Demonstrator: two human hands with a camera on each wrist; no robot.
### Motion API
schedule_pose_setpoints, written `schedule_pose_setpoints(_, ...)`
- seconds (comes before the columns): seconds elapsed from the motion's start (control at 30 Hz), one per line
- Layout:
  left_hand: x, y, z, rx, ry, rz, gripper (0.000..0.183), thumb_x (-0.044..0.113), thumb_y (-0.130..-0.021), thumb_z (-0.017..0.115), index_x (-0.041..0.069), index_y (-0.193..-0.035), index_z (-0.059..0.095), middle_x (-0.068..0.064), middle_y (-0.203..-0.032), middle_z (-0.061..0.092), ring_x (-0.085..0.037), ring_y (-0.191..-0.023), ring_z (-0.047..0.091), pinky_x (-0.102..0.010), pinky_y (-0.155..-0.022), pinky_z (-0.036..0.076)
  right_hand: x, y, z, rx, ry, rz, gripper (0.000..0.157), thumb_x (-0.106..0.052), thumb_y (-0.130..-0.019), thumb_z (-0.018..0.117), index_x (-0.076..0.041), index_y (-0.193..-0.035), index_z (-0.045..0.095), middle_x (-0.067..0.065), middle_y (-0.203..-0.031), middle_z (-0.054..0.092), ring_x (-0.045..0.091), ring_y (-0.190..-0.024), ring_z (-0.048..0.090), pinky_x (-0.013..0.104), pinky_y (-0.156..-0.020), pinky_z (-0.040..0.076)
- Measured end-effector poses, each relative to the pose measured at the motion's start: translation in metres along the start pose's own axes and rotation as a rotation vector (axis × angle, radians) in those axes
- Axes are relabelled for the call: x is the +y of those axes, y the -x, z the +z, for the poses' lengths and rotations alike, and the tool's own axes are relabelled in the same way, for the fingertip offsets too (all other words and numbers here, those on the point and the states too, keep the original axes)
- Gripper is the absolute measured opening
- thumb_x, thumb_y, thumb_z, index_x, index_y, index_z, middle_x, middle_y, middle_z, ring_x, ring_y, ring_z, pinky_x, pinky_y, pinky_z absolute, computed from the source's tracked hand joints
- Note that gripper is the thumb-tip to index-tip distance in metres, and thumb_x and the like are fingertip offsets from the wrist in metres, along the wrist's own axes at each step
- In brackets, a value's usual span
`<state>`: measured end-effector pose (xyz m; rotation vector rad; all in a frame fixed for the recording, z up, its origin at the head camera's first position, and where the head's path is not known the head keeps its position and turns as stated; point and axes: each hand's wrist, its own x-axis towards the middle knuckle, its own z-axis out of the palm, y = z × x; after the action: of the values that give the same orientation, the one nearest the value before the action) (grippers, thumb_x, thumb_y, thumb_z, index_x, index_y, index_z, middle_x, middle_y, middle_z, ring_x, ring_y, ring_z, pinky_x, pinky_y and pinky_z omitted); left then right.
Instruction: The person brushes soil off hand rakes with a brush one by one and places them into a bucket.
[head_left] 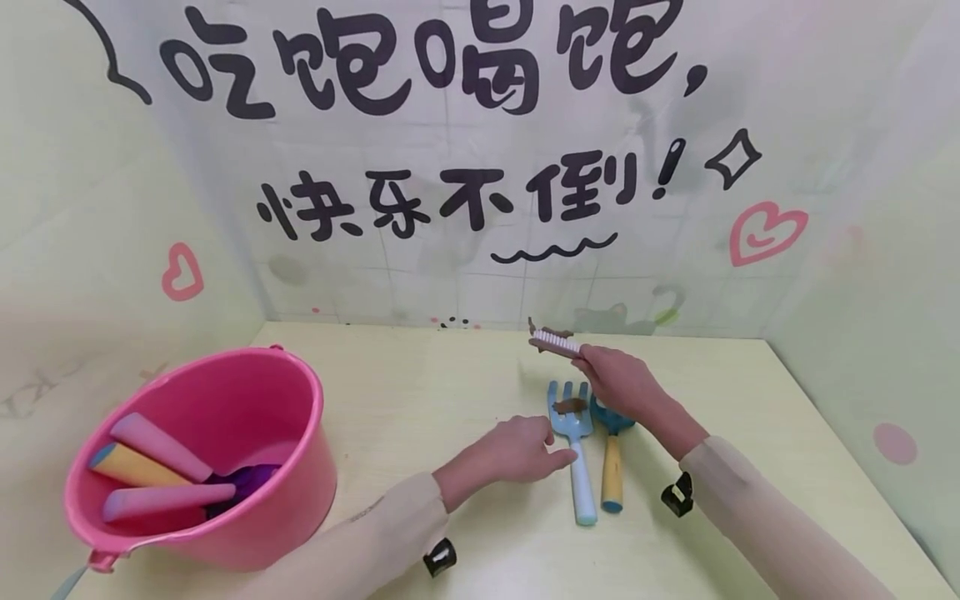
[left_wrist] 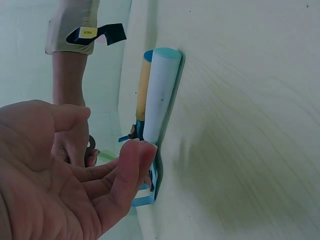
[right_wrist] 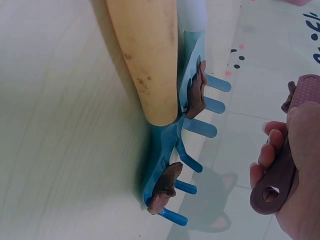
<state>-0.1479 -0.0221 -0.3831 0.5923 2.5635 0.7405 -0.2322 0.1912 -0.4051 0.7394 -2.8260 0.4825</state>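
My right hand grips a scrubbing brush with white bristles by its mauve handle, above the table. Bits of brown, clay-like stuff cling to the brush head. My left hand has relaxed, slightly bent fingers and holds nothing; it hovers beside a light blue garden hand fork. A brown lump lies on the fork's tines. Right of it is a small darker blue hand rake with a yellow handle, partly under my right hand. Another brown lump sits on the rake's tines.
A pink bucket stands at the left of the pale wooden table. Inside it lean several tools with pink and yellow handles. Printed sheets with black lettering form a wall behind and at both sides.
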Motion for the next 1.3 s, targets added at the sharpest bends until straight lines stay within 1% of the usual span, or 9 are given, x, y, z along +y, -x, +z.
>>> schedule_pose_setpoints(0.1,0.002,-0.011,0.007,0.003,-0.011,-0.010,0.042,0.045,-0.099,0.065,0.004,-0.089,0.065,0.000,-0.070,0.055,-0.012,-0.055,0.047,-0.026,-0.051,0.038,0.001,0.000,0.000,0.010,0.003,-0.005,0.014,-0.018,-0.103,0.063,-0.005,-0.108,0.063,0.005,-0.087,0.065,0.021,-0.069,0.055,0.044,-0.063,0.052)
schedule_pose_setpoints(0.17,0.003,-0.017,0.011,0.000,-0.035,-0.018,0.046,0.047,-0.100,0.062,0.008,-0.076,0.059,0.001,-0.062,0.047,-0.012,-0.051,0.043,-0.026,-0.048,0.033,0.001,0.000,-0.001,0.021,0.003,-0.011,0.014,-0.018,-0.103,0.063,-0.005,-0.107,0.063,0.005,-0.085,0.065,0.022,-0.068,0.055,0.044,-0.062,0.052)
schedule_pose_setpoints(0.23,0.003,-0.023,0.014,-0.012,-0.048,-0.037,0.050,0.048,-0.101,0.060,0.010,-0.069,0.053,0.001,-0.056,0.043,-0.012,-0.047,0.043,-0.026,-0.046,0.031,0.001,0.000,-0.001,0.030,0.004,-0.018,0.013,-0.018,-0.103,0.063,-0.005,-0.105,0.063,0.005,-0.084,0.064,0.021,-0.067,0.055,0.045,-0.061,0.052)
schedule_pose_setpoints(0.3,0.004,-0.027,0.016,-0.022,-0.058,-0.067,0.051,0.049,-0.101,0.059,0.011,-0.067,0.051,0.000,-0.055,0.046,-0.014,-0.047,0.050,-0.026,-0.045,0.033,0.001,0.000,-0.001,0.033,0.004,-0.024,0.013,-0.019,-0.103,0.063,-0.005,-0.104,0.062,0.005,-0.083,0.064,0.021,-0.066,0.055,0.044,-0.060,0.051)
schedule_pose_setpoints(0.37,0.006,-0.030,0.017,-0.029,-0.061,-0.097,0.051,0.050,-0.101,0.059,0.010,-0.069,0.053,-0.002,-0.056,0.050,-0.017,-0.050,0.058,-0.026,-0.046,0.036,0.001,0.000,-0.001,0.034,0.002,-0.028,0.014,-0.019,-0.103,0.063,-0.005,-0.104,0.063,0.005,-0.084,0.065,0.021,-0.066,0.055,0.045,-0.060,0.052)
schedule_pose_setpoints(0.47,0.006,-0.035,0.019,-0.032,-0.076,-0.120,0.050,0.050,-0.101,0.059,0.010,-0.071,0.056,-0.003,-0.059,0.052,-0.019,-0.053,0.063,-0.027,-0.046,0.040,0.001,0.000,-0.002,0.033,0.002,-0.027,0.014,-0.019,-0.103,0.063,-0.005,-0.106,0.063,0.006,-0.085,0.066,0.022,-0.067,0.056,0.045,-0.061,0.052)
schedule_pose_setpoints(0.83,0.014,-0.042,0.028,-0.038,-0.167,-0.157,0.053,0.057,-0.099,0.056,0.013,-0.070,0.059,-0.002,-0.061,0.054,-0.017,-0.051,0.056,-0.028,-0.049,0.042,0.002,0.000,-0.002,0.046,0.000,-0.040,0.013,-0.018,-0.102,0.063,-0.005,-0.102,0.062,0.005,-0.082,0.064,0.021,-0.064,0.054,0.044,-0.058,0.051)
schedule_pose_setpoints(1.1,0.020,-0.050,0.039,-0.020,-0.349,-0.169,0.056,0.062,-0.099,0.051,0.011,-0.086,0.071,-0.005,-0.085,0.062,-0.019,-0.071,0.056,-0.032,-0.061,0.047,0.002,0.003,-0.003,0.053,0.000,-0.030,0.011,-0.017,-0.102,0.064,-0.006,-0.099,0.061,0.005,-0.081,0.063,0.022,-0.064,0.054,0.045,-0.057,0.050)
schedule_pose_setpoints(1.3,0.023,-0.058,0.047,0.006,-0.449,-0.193,0.057,0.062,-0.100,0.050,0.011,-0.099,0.075,-0.004,-0.088,0.066,-0.020,-0.075,0.058,-0.033,-0.063,0.050,0.000,0.002,-0.005,0.044,0.000,-0.025,0.012,-0.018,-0.102,0.063,-0.006,-0.100,0.061,0.005,-0.082,0.063,0.021,-0.065,0.054,0.044,-0.058,0.049)
